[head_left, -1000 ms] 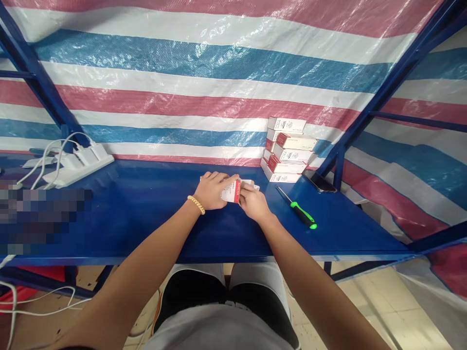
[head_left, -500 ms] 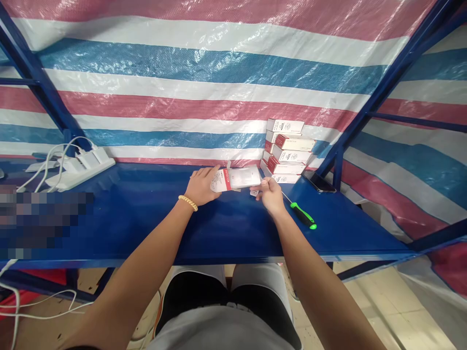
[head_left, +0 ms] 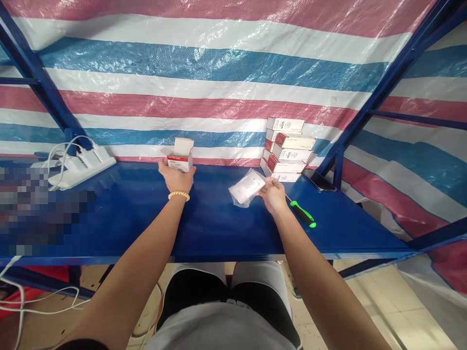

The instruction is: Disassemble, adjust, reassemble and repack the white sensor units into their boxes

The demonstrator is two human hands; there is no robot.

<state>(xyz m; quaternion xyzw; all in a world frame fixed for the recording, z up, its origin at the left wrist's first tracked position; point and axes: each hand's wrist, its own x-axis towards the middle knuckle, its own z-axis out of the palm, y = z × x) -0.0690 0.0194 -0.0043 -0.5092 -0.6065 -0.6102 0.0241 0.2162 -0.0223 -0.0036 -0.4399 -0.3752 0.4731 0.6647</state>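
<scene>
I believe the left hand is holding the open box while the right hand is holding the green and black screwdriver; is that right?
Not quite: the head view shows the right hand holding a white item in a clear plastic bag, not the screwdriver. The left hand is indeed holding the open box.

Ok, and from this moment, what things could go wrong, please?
The bagged white item seems held only near one end by the right hand, so it might slip out. That hand is also close to the screwdriver and could knock it. The stacked boxes sit unevenly, so a bump might topple some onto the phone beside them.
</scene>
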